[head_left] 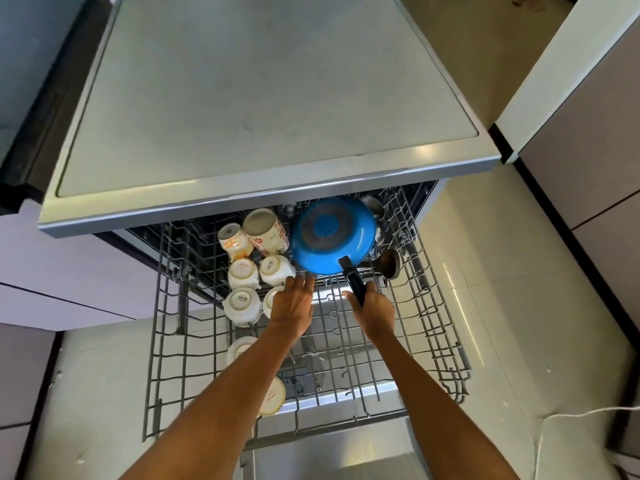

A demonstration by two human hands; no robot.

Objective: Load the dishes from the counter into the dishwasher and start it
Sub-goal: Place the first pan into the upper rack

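Here the blue pan (332,233) lies upside down at the back right of the pulled-out upper rack (440,327), its grey base facing up and its black handle (353,282) pointing toward the person; the right hand (374,308) is the grip on that handle, fingers curled round its near end; the left hand (294,303) reaches in just beside it, fingers straight and spread, tips near the pan's rim and over a white cup (273,299), though whether they touch the pan cannot be told; to the left of the pan stand two tall patterned mugs (266,233), tilted and mouth-down, and in front of them several white cups (242,273) sit inverted in rows down the rack's left side, two more partly hidden beneath the left forearm; a dark metal ladle bowl (389,263) rests just right of the handle, and steel pieces (374,206) show behind the pan; above the rack juts the grey desk (263,109); under the rack the open dishwasher door (332,441) shows; a white cord (571,415) trails over the pale tiled floor (502,271) on the right.
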